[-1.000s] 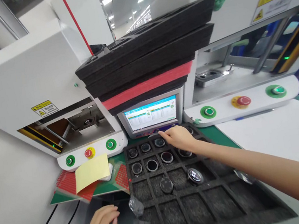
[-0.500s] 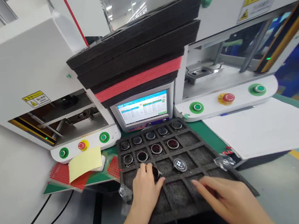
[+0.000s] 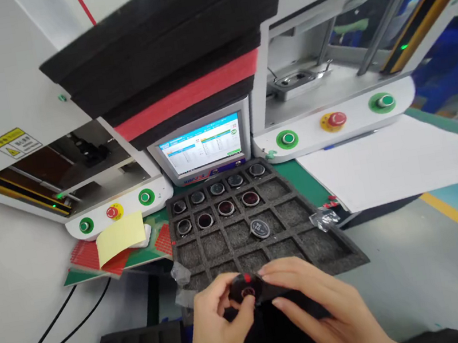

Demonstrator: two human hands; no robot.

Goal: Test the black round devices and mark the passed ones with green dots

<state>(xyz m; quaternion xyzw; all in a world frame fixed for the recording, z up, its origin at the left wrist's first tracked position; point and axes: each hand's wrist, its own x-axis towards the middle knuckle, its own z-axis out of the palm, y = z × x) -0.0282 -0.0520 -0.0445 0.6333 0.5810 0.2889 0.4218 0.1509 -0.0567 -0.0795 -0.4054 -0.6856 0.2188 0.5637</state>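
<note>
A small round black part [image 3: 245, 290] sits pinched between the left hand's [image 3: 216, 327] fingertips and the right hand's [image 3: 321, 313] fingertips, just below the foam tray [image 3: 346, 254].

Black foam tray [image 3: 310, 242], black round part [image 3: 244, 289] (red-marked), green buttons [image 3: 287, 139]

a small round black part [image 3: 245, 289] with a dark glossy face and a red mark at its top edge is held up between the fingers of both hands, just in front of the near edge of the foam tray.
</note>
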